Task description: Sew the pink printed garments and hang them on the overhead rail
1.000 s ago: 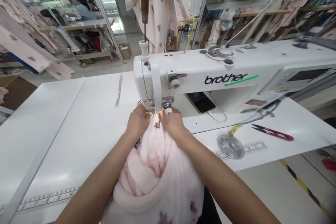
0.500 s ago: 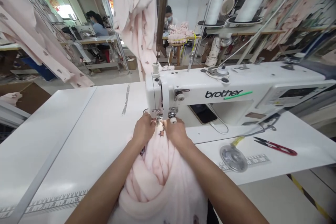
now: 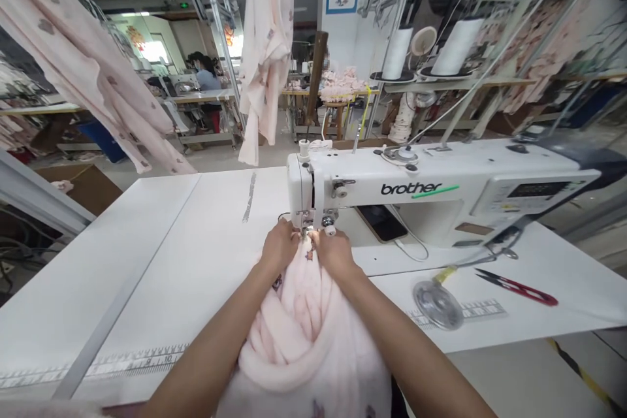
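A bunched pale pink fleece garment [image 3: 304, 333] with small dark prints lies between my forearms and runs up to the needle of a white Brother sewing machine [image 3: 421, 192]. My left hand [image 3: 279, 249] is closed on the fabric just left of the presser foot. My right hand [image 3: 336, 253] is closed on the fabric just right of it. Both hands press the garment's edge together under the machine's head.
Red thread snips [image 3: 519, 286] and a clear round lid [image 3: 434, 304] lie on the white table [image 3: 147, 261] at right, a phone [image 3: 382, 223] behind the machine arm. Pink garments [image 3: 267, 46] hang overhead. Other people sit at benches far back.
The camera has tilted up and drawn back, so more of the workshop shows. Both hands stay at the presser foot holding the fabric, with no clear shift of the garment.
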Available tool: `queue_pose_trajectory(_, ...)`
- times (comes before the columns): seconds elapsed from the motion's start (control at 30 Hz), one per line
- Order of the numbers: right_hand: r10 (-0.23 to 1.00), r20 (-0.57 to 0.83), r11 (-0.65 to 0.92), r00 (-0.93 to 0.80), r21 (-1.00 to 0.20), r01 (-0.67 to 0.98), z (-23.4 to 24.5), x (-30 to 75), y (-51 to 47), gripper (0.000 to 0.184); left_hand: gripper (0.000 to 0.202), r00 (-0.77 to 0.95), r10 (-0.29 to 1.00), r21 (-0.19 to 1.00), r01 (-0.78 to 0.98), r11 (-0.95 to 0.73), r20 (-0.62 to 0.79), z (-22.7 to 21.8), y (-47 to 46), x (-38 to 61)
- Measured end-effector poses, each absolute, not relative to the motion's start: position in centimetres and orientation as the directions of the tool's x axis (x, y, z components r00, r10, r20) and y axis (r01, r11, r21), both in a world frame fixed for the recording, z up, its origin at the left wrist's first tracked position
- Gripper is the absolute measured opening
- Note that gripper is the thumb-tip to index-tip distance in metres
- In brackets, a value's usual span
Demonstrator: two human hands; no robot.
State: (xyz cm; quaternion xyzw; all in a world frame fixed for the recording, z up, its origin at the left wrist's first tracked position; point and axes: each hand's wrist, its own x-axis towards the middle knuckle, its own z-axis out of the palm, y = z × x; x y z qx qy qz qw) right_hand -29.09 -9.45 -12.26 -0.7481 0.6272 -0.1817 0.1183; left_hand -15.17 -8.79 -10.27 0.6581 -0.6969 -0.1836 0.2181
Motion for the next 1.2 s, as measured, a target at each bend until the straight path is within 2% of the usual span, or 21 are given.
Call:
queue_pose_trajectory(0.2, -0.953, 0.210, -0.303, 0.219, -0.614, -0.729, -12.1, -31.6, -8.8, 0.037, 0.017, -0.073, -0.995, 0.576, -0.812, 0.100, 0.070, -10.1, -9.0, -14.4)
queue_pose_trajectory(0.4, -0.964, 0.205, -0.265, 0.167, -0.724, -0.637, -13.0, -31.9, -9.4, 0.033, 0.014, -0.080, -0.995, 0.593, -0.800, 0.096, 0.053, -10.3, -9.2, -14.4)
queue_pose_trajectory(0.63, -0.972, 0.189, -0.236, 0.141, -0.769, -0.595, -12.9, -31.9, -9.4, 0.027, 0.009, -0.100, -0.994, 0.602, -0.791, 0.108, 0.047, -10.4, -9.1, -14.3)
queue_pose_trajectory(0.9, -0.968, 0.194, -0.249, 0.157, -0.784, -0.569, -12.5, -31.9, -9.4, 0.026, 0.013, -0.128, -0.992, 0.604, -0.789, 0.114, 0.021, -10.5, -9.0, -14.1)
queue_pose_trajectory(1.03, -0.960, 0.174, -0.269, 0.218, -0.787, -0.555, -12.5, -32.1, -9.4, 0.029, 0.014, -0.113, -0.994, 0.560, -0.823, 0.097, 0.006, -10.2, -8.7, -14.4)
queue_pose_trajectory(1.2, -0.944, 0.118, -0.286, 0.309, -0.760, -0.583, -12.1, -32.4, -9.5, 0.019, 0.022, -0.075, -0.993, 0.491, -0.871, 0.020, -0.093, -8.4, -8.3, -15.2)
